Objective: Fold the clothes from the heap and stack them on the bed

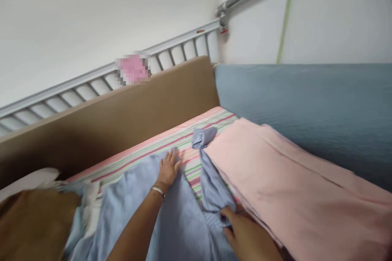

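A light blue shirt lies spread on the striped bed sheet. My left hand, with a bracelet at the wrist, lies flat on the shirt's upper edge, fingers spread. One sleeve stretches away from me along the right side, its folded cuff resting on the sheet. Low in the picture, my right hand pinches that sleeve between thumb and finger; its other fingers are mostly hidden. Right beside the sleeve lies a folded pink cloth.
A brown padded board and a blue one border the bed. Behind the brown board runs a white railing; a pixelated pink patch covers part of it. Brown cloth and pale fabrics are heaped at lower left.
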